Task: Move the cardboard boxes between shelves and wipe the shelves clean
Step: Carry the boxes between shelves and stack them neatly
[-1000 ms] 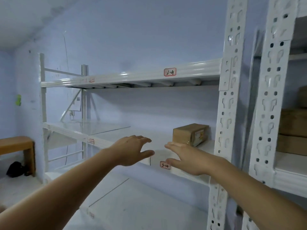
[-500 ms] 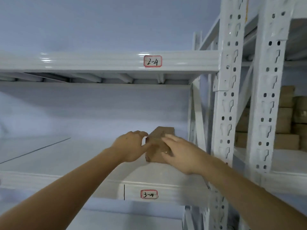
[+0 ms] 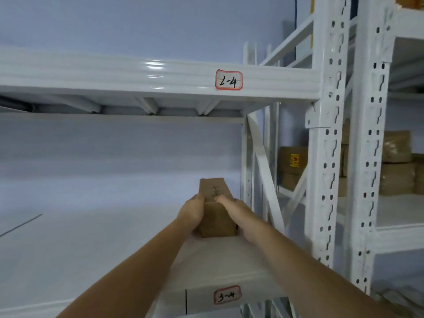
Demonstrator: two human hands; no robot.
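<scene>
nearest the camera, both forearms reach forward over the front beam of the lower shelf (image 3: 114,260), which carries the label 3-4 (image 3: 226,294). at their ends the left hand (image 3: 193,211) and the right hand (image 3: 236,211) are clamped on the near end of a single cardboard box (image 3: 215,212), one on each side, with fingertips curled over the top edge and thumbs hidden. the box sits toward the right end of that shelf, close to the rear upright, and whether its base is resting on the white surface or just lifted cannot be told. its long axis runs straight away from the person, so the near face is square to the hands and the far end points at the back wall; both hands are about equally near, the grip symmetrical. judged from this, the coming move is a straight pull back toward the body along that axis, then a carry to another level; the shelf would be wiped once bare. above is the upper shelf (image 3: 160,76), labelled 2-4 (image 3: 228,79). further right, beyond the perforated uprights (image 3: 328,157), stacked boxes (image 3: 397,161) stand on the neighbouring rack, one with a yellow sticker (image 3: 295,160).
</scene>
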